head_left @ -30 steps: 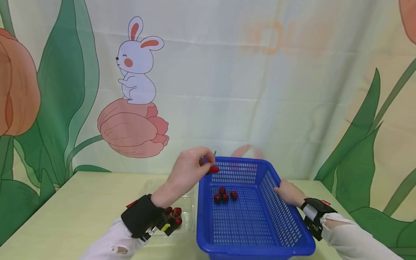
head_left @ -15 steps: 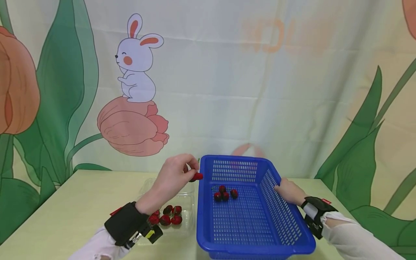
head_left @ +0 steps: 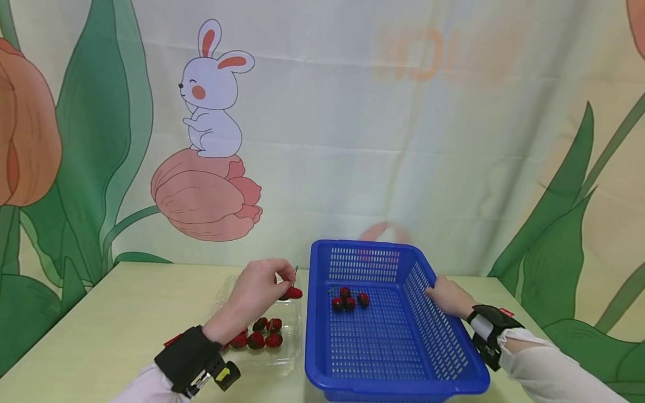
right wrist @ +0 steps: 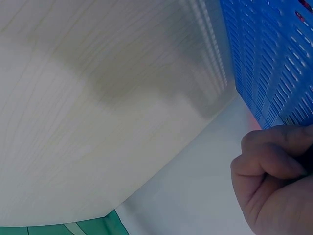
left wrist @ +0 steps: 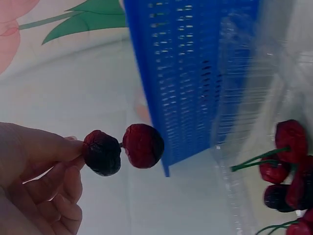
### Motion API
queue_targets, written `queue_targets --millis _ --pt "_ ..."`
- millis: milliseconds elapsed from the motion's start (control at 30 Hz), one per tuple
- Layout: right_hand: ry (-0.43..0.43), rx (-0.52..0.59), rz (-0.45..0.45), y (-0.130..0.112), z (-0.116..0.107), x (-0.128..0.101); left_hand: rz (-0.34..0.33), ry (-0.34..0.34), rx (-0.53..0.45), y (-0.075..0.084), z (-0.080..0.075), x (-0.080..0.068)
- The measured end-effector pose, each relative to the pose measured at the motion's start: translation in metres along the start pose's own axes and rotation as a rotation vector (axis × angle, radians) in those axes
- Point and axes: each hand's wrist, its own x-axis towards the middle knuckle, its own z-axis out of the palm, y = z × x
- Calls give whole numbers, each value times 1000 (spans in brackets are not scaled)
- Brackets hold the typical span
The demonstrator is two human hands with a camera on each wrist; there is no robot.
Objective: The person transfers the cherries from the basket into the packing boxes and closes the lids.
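Observation:
My left hand (head_left: 259, 291) pinches a pair of dark red cherries (head_left: 293, 293) between thumb and fingertips, holding them over the back of a clear plastic container (head_left: 289, 330). Close up in the left wrist view, one cherry (left wrist: 101, 152) lies against the fingertips and a second cherry (left wrist: 143, 146) hangs beside it. Several cherries (head_left: 256, 340) with green stems lie in the container, partly hidden by the left wrist. To its right stands a blue plastic basket (head_left: 393, 386) with several cherries (head_left: 350, 304) on its floor. My right hand (head_left: 448, 296) grips the basket's right rim.
A pale wood-grain table (head_left: 126, 319) bears the basket and container, which stand close side by side. Behind it hangs a printed curtain (head_left: 322, 140) with a rabbit and tulips. Black wrist cameras (head_left: 188, 358) are strapped to both forearms.
The left hand has moved left and down with the cherry pair, from over the basket's left rim to over the container. The right hand and basket have stayed put.

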Motion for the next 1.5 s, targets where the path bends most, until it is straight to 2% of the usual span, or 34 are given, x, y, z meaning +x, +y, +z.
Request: queue_targets --millis 267,500,633,800,1033,1200,1500 --pt "2 1 -3 0 0 0 -40 -86 22 -18 16 -9" --pt "7 -5 -3 0 1 -1 -72 -160 9 -29 23 -13" --pt "3 -8 -3 0 1 -1 -73 -180 35 -33 26 -13" --pt "-10 9 4 0 1 -1 -41 -202 60 -36 27 -12" --pt "-15 51 -6 0 2 0 -23 -206 66 -39 30 -12" --pt "-12 44 -10 1 2 0 -29 -215 60 -38 33 -10" --pt "-7 5 -14 2 2 2 -59 -269 18 -41 41 -10"
